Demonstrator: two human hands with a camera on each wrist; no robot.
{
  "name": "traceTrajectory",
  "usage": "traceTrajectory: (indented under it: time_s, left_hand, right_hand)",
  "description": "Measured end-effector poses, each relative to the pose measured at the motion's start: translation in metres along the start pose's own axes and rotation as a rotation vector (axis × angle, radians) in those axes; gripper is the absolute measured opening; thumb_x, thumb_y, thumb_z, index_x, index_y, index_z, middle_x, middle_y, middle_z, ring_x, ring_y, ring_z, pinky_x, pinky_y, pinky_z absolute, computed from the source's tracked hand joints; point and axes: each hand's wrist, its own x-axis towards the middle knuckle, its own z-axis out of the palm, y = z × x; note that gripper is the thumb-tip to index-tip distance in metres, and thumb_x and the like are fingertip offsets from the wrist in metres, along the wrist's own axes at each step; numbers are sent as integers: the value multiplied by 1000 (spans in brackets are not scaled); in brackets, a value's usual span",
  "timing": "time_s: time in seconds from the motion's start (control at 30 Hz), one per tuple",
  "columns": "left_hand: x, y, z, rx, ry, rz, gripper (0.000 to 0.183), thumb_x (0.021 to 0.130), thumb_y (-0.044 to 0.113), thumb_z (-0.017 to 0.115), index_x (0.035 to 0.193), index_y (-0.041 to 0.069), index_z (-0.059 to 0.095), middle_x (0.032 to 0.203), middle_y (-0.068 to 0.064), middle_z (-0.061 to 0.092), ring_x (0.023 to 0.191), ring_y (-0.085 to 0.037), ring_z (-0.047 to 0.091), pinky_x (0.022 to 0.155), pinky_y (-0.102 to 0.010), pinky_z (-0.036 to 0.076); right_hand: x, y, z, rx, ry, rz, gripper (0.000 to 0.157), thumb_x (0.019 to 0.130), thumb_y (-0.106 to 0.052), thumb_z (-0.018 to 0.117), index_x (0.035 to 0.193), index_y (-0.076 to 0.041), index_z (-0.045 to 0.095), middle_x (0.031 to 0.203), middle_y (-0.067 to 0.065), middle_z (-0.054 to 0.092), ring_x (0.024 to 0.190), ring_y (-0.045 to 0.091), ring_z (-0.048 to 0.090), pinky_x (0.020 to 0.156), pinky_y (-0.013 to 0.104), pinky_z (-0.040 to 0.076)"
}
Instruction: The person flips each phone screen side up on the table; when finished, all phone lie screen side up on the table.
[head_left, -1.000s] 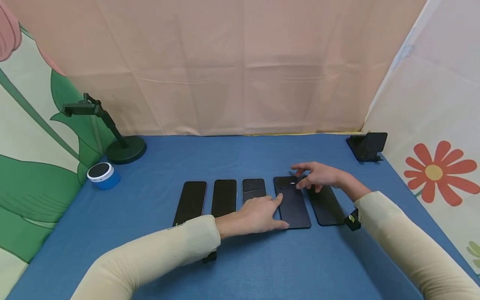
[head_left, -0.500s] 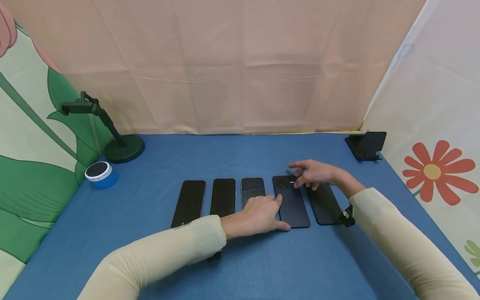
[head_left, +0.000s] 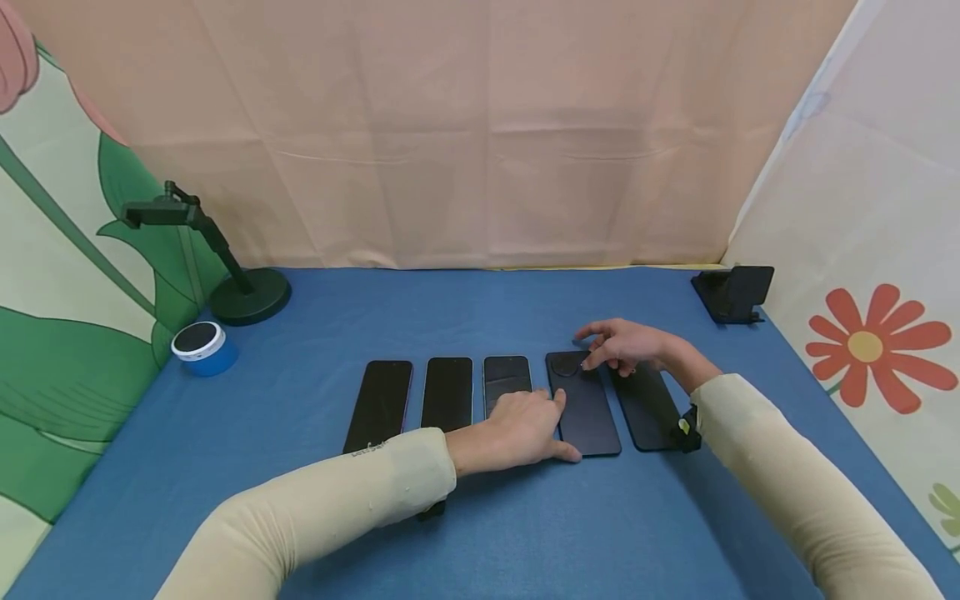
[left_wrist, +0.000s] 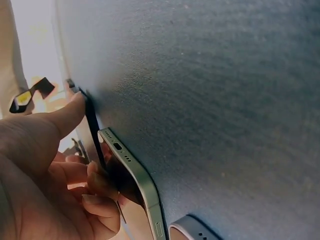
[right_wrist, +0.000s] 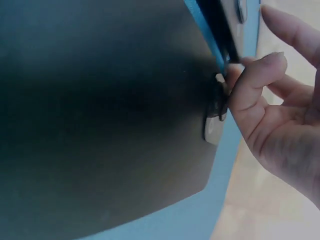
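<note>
Several smartphones lie in a row on the blue tabletop. My left hand reaches over the third phone, its index finger by the left edge of the phone second from the right. The left thumb is at that phone's lower edge. This phone lies back up, with a round camera module at its top. Over its upper right corner is my right hand, index finger stretched past the top edge. Below the right hand lies the rightmost phone, also back up, partly covered by hand and wrist.
Two phones with dark screens, one farthest left and one beside it, make up the row's left part. A dark stand with a round base and a blue-and-white round container stand at left. A black phone holder sits back right.
My right hand has shifted slightly left across the phone's upper corner. My left hand stays almost where it was, and the phones keep their places.
</note>
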Motion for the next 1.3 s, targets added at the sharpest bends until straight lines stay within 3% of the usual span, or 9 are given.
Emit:
traceTrajectory:
  time_s: [0.17, 0.33, 0.57, 0.77, 1.0, 1.3]
  left_hand:
    - [0, -2, 1, -2, -8, 0, 91, 84, 73, 62, 152, 15, 46, 131, -3, 65, 103, -16, 67, 63, -31, 55]
    - [0, -3, 1, 1, -1, 8, 92, 83, 74, 62, 151, 14, 46, 129, -3, 66, 105, -16, 67, 66, -32, 56]
    - [0, -4, -1, 14, 2, 5, 96, 81, 77, 62, 152, 15, 45, 128, -2, 65, 105, -17, 66, 69, -34, 56]
    - [-1, -4, 0, 18, 12, 11, 96, 81, 76, 63, 152, 14, 46, 128, -4, 65, 103, -19, 67, 70, -34, 56]
    - [0, -7, 0, 23, 12, 33, 88, 84, 73, 63, 152, 20, 46, 132, -3, 65, 108, -19, 67, 71, -34, 57]
    - [-5, -10, 1, -16, 44, 64, 82, 87, 67, 65, 150, 18, 48, 128, -3, 67, 106, -17, 67, 66, -31, 56]
  right_hand:
    - [3, 9, -2, 88, 17, -23, 56, 96, -17, 66, 148, -9, 45, 86, 6, 54, 54, 15, 35, 54, 30, 38]
    - [2, 15, -2, 105, 26, -62, 51, 96, -18, 66, 144, -9, 50, 82, 4, 51, 56, 15, 39, 55, 31, 40]
    - [-8, 16, 0, 109, 63, -116, 51, 94, -17, 70, 142, -10, 55, 100, 8, 49, 64, 17, 42, 57, 32, 38]
    - [-12, 13, 2, 65, 85, -115, 51, 93, -15, 70, 142, -10, 56, 105, 11, 49, 66, 17, 44, 55, 32, 38]
    - [-16, 7, -1, 7, 99, -89, 53, 91, -18, 73, 142, -11, 57, 98, 11, 53, 64, 18, 45, 53, 32, 38]
    - [-20, -10, -11, -86, 16, -52, 56, 93, -16, 71, 145, -9, 53, 83, 6, 53, 59, 17, 42, 56, 35, 43]
